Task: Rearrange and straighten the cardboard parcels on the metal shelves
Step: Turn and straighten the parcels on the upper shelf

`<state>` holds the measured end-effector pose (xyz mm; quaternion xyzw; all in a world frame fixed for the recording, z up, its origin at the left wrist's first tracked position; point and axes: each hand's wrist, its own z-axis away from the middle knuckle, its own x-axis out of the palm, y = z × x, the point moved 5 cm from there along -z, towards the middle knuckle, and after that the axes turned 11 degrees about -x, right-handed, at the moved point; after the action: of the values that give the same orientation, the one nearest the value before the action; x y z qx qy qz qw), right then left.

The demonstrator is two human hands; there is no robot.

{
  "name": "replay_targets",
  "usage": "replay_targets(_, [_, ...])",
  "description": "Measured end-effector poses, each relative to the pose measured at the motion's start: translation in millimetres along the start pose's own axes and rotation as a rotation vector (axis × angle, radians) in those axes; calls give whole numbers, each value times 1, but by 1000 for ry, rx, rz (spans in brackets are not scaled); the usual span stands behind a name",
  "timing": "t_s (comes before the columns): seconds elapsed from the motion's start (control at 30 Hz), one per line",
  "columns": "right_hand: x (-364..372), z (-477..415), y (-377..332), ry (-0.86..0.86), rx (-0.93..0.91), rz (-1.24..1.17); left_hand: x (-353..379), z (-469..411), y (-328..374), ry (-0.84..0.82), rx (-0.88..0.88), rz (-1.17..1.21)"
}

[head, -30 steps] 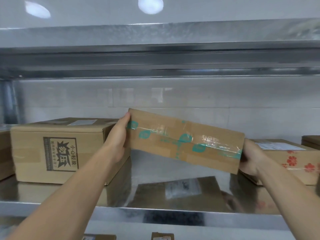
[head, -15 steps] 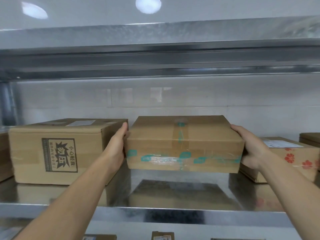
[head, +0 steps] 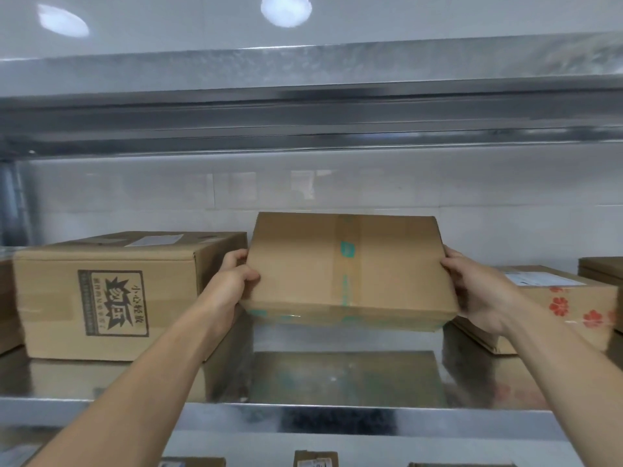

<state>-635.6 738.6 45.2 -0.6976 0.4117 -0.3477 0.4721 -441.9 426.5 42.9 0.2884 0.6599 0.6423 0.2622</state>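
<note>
Hands grip a flat brown cardboard parcel (head: 344, 271) with green-printed tape: left hand (head: 232, 281) and right hand (head: 478, 288) clasp its ends. It hangs tilted above the shiny metal shelf (head: 337, 412).

The shiny steel shelf (head: 337, 379) bears a large brown printed cardboard box (head: 108, 298) at left and a red-flowered cardboard box (head: 566, 308) at right.

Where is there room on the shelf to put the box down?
Bare shelf lies right under the held parcel, between the printed box and the flowered box. Both ends are crowded with boxes.
</note>
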Motion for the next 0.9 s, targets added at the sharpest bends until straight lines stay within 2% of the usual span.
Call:
replay_targets(0.1, [4, 5, -3, -59, -33, -59, -5, -1, 1, 22, 12, -41])
replay_targets(0.43, [0, -1, -2, 59, -54, -277, -5, 4, -9, -42, -109, 45])
replay_targets(0.7, [7, 1, 7, 99, -2, -243, 0, 5, -5, -78, -87, 171])
replay_targets(0.9, [8, 3, 10, 68, 11, -210, 4, 7, -13, -63, -109, 192])
